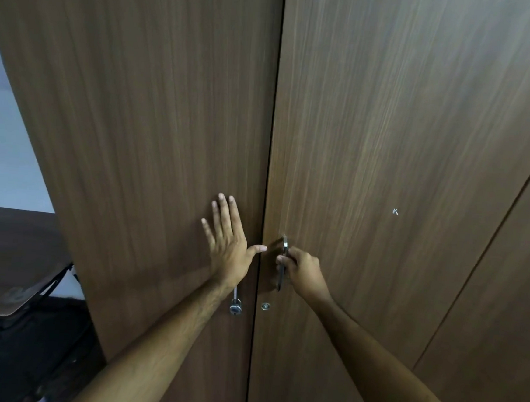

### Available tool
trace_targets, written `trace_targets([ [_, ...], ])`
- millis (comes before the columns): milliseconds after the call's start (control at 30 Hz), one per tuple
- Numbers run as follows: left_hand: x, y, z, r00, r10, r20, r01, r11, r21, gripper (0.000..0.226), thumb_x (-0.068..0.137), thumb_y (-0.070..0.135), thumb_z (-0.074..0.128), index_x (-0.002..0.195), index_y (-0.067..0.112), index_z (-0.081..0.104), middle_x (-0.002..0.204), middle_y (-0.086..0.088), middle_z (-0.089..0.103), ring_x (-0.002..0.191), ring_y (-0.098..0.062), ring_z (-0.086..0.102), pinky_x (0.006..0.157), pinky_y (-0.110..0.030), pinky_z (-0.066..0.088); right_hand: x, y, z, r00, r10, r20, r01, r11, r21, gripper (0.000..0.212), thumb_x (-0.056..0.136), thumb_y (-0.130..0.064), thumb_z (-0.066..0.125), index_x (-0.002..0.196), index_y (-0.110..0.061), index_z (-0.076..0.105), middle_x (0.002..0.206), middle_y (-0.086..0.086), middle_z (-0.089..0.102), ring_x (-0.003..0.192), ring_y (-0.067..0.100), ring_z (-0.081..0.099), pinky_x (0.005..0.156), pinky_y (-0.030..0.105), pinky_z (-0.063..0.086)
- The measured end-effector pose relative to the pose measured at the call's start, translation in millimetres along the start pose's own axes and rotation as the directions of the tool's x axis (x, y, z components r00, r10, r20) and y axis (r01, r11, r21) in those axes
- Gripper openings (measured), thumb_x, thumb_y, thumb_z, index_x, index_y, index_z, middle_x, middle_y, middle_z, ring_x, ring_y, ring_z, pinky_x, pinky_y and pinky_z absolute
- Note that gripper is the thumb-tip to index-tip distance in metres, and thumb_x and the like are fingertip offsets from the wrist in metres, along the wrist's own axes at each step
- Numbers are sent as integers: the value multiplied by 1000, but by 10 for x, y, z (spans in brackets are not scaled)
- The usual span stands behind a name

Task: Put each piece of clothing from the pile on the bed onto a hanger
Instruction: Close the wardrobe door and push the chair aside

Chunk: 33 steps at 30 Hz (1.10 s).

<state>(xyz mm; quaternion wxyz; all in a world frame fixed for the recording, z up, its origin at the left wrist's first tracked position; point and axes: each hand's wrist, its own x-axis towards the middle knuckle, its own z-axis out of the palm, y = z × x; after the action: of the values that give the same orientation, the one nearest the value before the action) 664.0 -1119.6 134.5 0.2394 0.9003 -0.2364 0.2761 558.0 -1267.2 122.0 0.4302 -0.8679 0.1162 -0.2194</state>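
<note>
Covering left handle [235, 304]: left hand [227, 245]

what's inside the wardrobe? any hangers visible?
Nothing inside shows: both wardrobe doors are closed. The left hand lies flat on the left door; the right hand grips the right handle. No hangers or clothes in view.
</note>
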Motion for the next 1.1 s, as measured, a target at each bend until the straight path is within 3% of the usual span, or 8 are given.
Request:
trace_targets([
  [100, 61, 0, 74, 1000, -4, -13, 4, 999, 37, 139, 65, 73, 70, 158, 1, -4, 166, -18, -11, 154, -34, -9, 119, -65, 16, 109, 11, 10, 1000, 0, -3, 0, 1000, -20, 17, 102, -24, 57, 87, -20, 65, 84, -3, 69, 78, 5, 66, 66, 15, 49],
  [233, 150, 2, 153, 1000, 1, -17, 0, 999, 53, 137, 66, 72, 70, 157, 0, -3, 166, -20, -7, 153, -37, -6, 117, -67, 18, 246, 64, 25, 1000, -2, -5, 2, 1000, -28, 18, 101, -25, 58, 84, -22, 64, 84, -2, 69, 80, 8, 68, 74, 27, 57],
  [433, 289, 24, 280, 1000, -29, -2, 29, 993, 112, 132, 70, 73, 65, 157, -1, 0, 166, -22, -3, 153, -38, -3, 116, -68, 19, 449, 117, 69, 1000, 5, -16, -6, 999, -53, 17, 101, -27, 57, 85, -27, 63, 83, -6, 68, 81, 5, 68, 80, 35, 59],
  [867, 343, 58, 338, 998, -55, 23, 51, 989, 142, 130, 69, 68, 69, 157, -4, 4, 164, -25, 2, 152, -42, 1, 114, -68, 23, 589, 128, 91, 997, 77, 9, -76, 993, -91, 12, 99, -28, 59, 89, -25, 66, 85, -6, 70, 82, 7, 68, 83, 44, 58],
  [1000, 323, -13, 228, 995, 19, 97, -19, 1000, 2, 138, 66, 53, 84, 158, 5, -5, 166, -16, -14, 153, -35, -10, 118, -63, 19, 514, 28, 58, 990, 141, -1, -137, 958, -250, 27, 101, -43, 53, 94, -22, 67, 90, -1, 70, 85, 18, 68, 83, 47, 57],
  [1100, 165, -243, 62, 969, 157, 189, -149, 987, -57, 127, 74, 48, 81, 160, 17, -7, 166, -3, -20, 154, -24, -13, 121, -57, 6, 423, -59, -31, 983, 176, 44, -131, 857, -498, 40, 103, -48, 45, 114, -16, 67, 106, 9, 71, 97, 29, 68, 85, 43, 56],
])
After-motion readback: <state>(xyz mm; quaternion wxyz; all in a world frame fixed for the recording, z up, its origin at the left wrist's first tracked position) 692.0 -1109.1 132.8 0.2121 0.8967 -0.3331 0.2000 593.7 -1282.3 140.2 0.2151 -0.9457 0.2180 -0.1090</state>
